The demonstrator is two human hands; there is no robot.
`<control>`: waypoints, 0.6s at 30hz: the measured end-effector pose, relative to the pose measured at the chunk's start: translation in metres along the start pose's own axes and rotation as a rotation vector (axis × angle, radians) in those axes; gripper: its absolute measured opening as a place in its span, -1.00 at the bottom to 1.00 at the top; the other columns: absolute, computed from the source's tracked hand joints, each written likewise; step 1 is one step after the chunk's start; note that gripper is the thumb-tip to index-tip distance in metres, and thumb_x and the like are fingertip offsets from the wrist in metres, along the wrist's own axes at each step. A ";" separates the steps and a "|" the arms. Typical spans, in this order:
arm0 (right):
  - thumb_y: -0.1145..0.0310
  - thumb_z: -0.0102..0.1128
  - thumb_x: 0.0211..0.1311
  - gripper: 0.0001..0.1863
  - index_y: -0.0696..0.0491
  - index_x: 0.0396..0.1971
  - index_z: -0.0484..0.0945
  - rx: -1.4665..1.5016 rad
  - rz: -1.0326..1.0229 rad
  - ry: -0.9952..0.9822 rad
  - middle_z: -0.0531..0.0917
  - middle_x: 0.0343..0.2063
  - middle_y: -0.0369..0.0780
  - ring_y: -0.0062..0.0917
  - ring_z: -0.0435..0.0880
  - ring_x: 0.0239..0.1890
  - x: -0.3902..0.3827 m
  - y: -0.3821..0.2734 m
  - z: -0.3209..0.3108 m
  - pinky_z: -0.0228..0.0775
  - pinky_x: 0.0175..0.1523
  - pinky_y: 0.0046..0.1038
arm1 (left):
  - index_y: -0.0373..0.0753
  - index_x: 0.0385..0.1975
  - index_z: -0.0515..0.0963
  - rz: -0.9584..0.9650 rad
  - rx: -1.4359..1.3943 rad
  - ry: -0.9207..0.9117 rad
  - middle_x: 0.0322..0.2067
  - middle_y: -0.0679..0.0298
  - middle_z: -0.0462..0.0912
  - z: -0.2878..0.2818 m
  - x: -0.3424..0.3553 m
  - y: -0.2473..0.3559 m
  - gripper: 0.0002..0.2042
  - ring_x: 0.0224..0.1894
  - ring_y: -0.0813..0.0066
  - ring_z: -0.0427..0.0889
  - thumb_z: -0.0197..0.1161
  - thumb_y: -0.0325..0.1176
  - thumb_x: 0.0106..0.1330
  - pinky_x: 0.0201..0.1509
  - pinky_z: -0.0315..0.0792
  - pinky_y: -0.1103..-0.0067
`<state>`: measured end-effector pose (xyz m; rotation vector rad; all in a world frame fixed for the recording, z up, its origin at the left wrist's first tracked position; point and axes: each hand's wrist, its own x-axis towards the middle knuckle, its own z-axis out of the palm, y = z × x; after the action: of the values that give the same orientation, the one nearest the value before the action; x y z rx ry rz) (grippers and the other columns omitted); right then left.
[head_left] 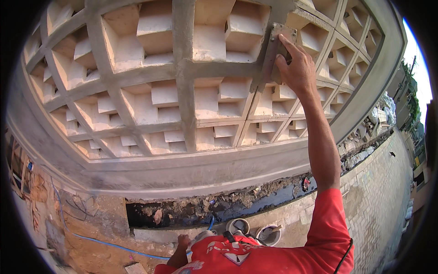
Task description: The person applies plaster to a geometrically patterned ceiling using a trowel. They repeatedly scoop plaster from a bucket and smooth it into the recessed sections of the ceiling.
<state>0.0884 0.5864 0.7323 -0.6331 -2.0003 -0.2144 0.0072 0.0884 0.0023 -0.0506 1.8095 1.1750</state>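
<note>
Beside the red shirt (292, 258) at the lower edge, the left hand (183, 239) hangs low, too small and partly hidden to tell whether it grips anything. Just ahead stand two buckets (247, 223), one with a tool handle sticking out, and off to the left a blue hose (107, 242) crosses bare soil. Beyond them a trench of dark water (273, 197) and rubble separates the paving from the wall, leaving little footing close in. On the lattice wall (185, 105), the right hand (297, 68) grasps a flat plastering float (273, 51), its plate against an upright rib. The step looks like smoothing mortar along the ribs; the next move probably calls for a level plate and steady pressure, clear of the pale recesses whose edges interrupt each stroke. Farthest off, block paving (372, 196) curves away toward greenery (413, 102).
</note>
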 end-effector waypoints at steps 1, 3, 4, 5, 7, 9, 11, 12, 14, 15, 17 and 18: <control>0.30 0.13 0.06 -0.43 -0.10 0.18 0.45 -0.045 -0.026 0.003 0.55 -0.37 -0.09 -0.24 0.62 -0.37 -0.006 0.001 0.006 0.46 -0.19 -0.26 | -0.31 -0.28 0.45 -0.030 -0.036 0.020 -0.56 0.21 0.52 0.003 0.001 0.004 -0.82 -0.71 0.37 0.49 0.19 -0.37 0.20 -0.70 0.44 0.44; 0.31 0.15 0.05 -0.40 -0.09 0.20 0.41 -0.127 0.002 -0.080 0.52 -0.35 -0.08 -0.23 0.63 -0.43 -0.043 -0.002 0.031 0.50 -0.28 -0.23 | -0.32 -0.30 0.46 -0.070 -0.055 0.020 -0.57 0.21 0.52 0.004 0.001 0.010 -0.83 -0.71 0.36 0.49 0.19 -0.37 0.20 -0.71 0.44 0.44; 0.33 0.17 0.06 -0.41 -0.10 0.20 0.43 -0.094 0.038 -0.126 0.55 -0.32 -0.07 -0.17 0.62 -0.37 -0.069 -0.004 0.042 0.48 -0.19 -0.20 | -0.32 -0.31 0.46 -0.090 -0.064 0.016 -0.57 0.21 0.51 0.006 0.001 0.011 -0.83 -0.71 0.36 0.50 0.19 -0.36 0.20 -0.71 0.44 0.45; 0.33 0.18 0.05 -0.41 -0.09 0.19 0.43 -0.086 0.064 -0.202 0.52 -0.36 -0.07 -0.18 0.61 -0.41 -0.094 -0.002 0.054 0.49 -0.22 -0.19 | -0.32 -0.31 0.46 -0.061 -0.059 -0.004 -0.58 0.21 0.52 0.007 0.000 0.010 -0.83 -0.72 0.36 0.50 0.19 -0.36 0.21 -0.72 0.44 0.45; 0.35 0.21 0.03 -0.40 -0.08 0.18 0.44 -0.095 0.112 -0.340 0.52 -0.38 -0.08 -0.19 0.61 -0.39 -0.131 0.004 0.061 0.49 -0.22 -0.19 | -0.33 -0.32 0.47 0.004 -0.046 -0.041 -0.58 0.20 0.52 0.007 0.005 0.009 -0.84 -0.73 0.36 0.49 0.18 -0.37 0.21 -0.73 0.43 0.46; 0.35 0.21 0.02 -0.41 -0.08 0.17 0.46 -0.051 0.094 -0.335 0.54 -0.36 -0.08 -0.20 0.61 -0.38 -0.129 0.002 0.049 0.48 -0.22 -0.20 | -0.33 -0.30 0.47 -0.078 -0.101 0.032 -0.56 0.19 0.53 0.016 -0.002 0.012 -0.83 -0.70 0.36 0.51 0.18 -0.36 0.22 -0.72 0.43 0.46; 0.34 0.19 0.03 -0.43 -0.09 0.15 0.48 0.019 0.062 -0.236 0.57 -0.34 -0.09 -0.21 0.61 -0.35 -0.110 0.000 0.028 0.46 -0.21 -0.24 | -0.32 -0.28 0.47 -0.104 -0.102 0.067 -0.55 0.18 0.53 0.015 -0.009 0.023 -0.82 -0.67 0.36 0.52 0.18 -0.36 0.22 -0.71 0.43 0.46; 0.32 0.19 0.03 -0.42 -0.07 0.17 0.45 0.001 0.043 -0.210 0.55 -0.34 -0.10 -0.24 0.62 -0.38 -0.089 -0.002 0.015 0.47 -0.23 -0.25 | -0.32 -0.27 0.47 -0.093 -0.078 0.067 -0.54 0.18 0.54 0.012 -0.009 0.023 -0.82 -0.65 0.36 0.53 0.18 -0.36 0.23 -0.70 0.44 0.46; 0.31 0.19 0.04 -0.44 -0.06 0.14 0.49 0.012 0.065 -0.117 0.55 -0.41 -0.12 -0.31 0.61 -0.37 -0.045 -0.011 -0.006 0.44 -0.20 -0.29 | -0.31 -0.25 0.46 -0.081 -0.030 0.064 -0.52 0.17 0.54 0.008 -0.013 0.020 -0.81 -0.62 0.37 0.54 0.19 -0.35 0.23 -0.69 0.44 0.46; 0.30 0.18 0.03 -0.45 -0.05 0.12 0.50 0.064 0.035 -0.046 0.57 -0.41 -0.11 -0.29 0.62 -0.34 -0.028 -0.009 -0.011 0.45 -0.18 -0.30 | -0.30 -0.24 0.46 -0.074 0.000 0.054 -0.51 0.17 0.55 0.007 -0.014 0.019 -0.80 -0.60 0.37 0.54 0.19 -0.35 0.23 -0.68 0.44 0.46; 0.29 0.17 0.04 -0.45 -0.05 0.13 0.50 0.031 0.009 -0.033 0.58 -0.39 -0.10 -0.27 0.62 -0.32 -0.013 -0.002 -0.004 0.45 -0.17 -0.30 | -0.30 -0.22 0.46 -0.092 -0.006 0.071 -0.50 0.16 0.55 0.004 -0.017 0.014 -0.80 -0.58 0.37 0.55 0.19 -0.35 0.24 -0.67 0.45 0.46; 0.29 0.17 0.04 -0.45 -0.05 0.13 0.49 0.019 -0.005 -0.027 0.58 -0.38 -0.09 -0.26 0.63 -0.31 -0.011 -0.001 -0.001 0.45 -0.16 -0.30 | -0.29 -0.21 0.45 -0.117 -0.041 0.101 -0.49 0.16 0.55 0.006 -0.019 0.012 -0.80 -0.59 0.36 0.55 0.19 -0.35 0.24 -0.67 0.45 0.46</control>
<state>0.0926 0.5811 0.7233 -0.6219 -2.0276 -0.1910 0.0158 0.0914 0.0233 -0.2404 1.8436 1.1440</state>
